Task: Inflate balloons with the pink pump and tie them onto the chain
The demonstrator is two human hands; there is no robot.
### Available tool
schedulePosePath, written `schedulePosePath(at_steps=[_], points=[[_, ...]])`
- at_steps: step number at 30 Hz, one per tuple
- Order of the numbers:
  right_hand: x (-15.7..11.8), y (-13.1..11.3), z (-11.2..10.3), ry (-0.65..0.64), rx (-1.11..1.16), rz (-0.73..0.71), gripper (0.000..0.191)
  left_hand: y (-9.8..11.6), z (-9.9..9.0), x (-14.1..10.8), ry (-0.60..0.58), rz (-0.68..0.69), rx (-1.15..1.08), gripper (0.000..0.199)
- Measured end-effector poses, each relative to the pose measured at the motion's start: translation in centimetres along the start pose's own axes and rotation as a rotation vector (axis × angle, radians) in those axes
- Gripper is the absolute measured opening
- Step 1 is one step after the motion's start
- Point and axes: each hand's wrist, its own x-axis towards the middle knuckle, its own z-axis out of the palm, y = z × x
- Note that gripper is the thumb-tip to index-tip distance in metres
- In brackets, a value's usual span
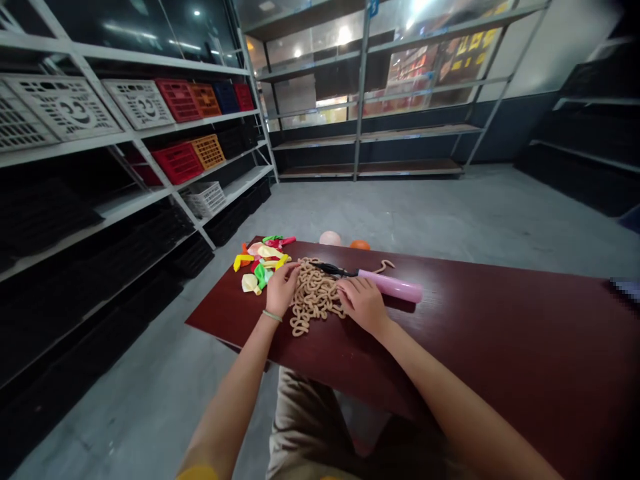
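Note:
A heap of tan rope (315, 293) lies on the dark red table (450, 333). At the heap's left edge is my left hand (283, 288), its fingers curled near the rope; what they hold, if anything, is too small to make out. My right hand (363, 303) rests at the heap's right side, fingers bent, beside a pink cylinder (395, 285). A black slender object (333, 269) extends from the cylinder across the top of the rope. Several colourful deflated balloons (265, 257) lie left of the rope, beyond my left hand.
A pale balloon (330, 238) and an orange one (360, 245) show past the table's far edge. Shelves with crates (185, 163) stand at the left, and a metal rack (360, 133) stands at the back. A blurred object lies at the table's right end.

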Motion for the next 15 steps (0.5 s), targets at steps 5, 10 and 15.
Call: schedulePosePath(at_steps=[5,10,15], points=[[-0.3,-0.3,1.1,-0.018,0.022,-0.059,0.021,-3.6,-3.0,0.6,0.038,-0.019,0.231,0.022],[-0.4,0.0,1.5,-0.003,0.016,-0.056,0.02,-4.9,-3.1,3.0,-0.098,-0.11,0.427,0.025],[-0.3,0.0,1.4,0.002,0.025,-0.041,0.019,-5.5,-1.9,3.3,-0.137,-0.225,0.463,0.023]])
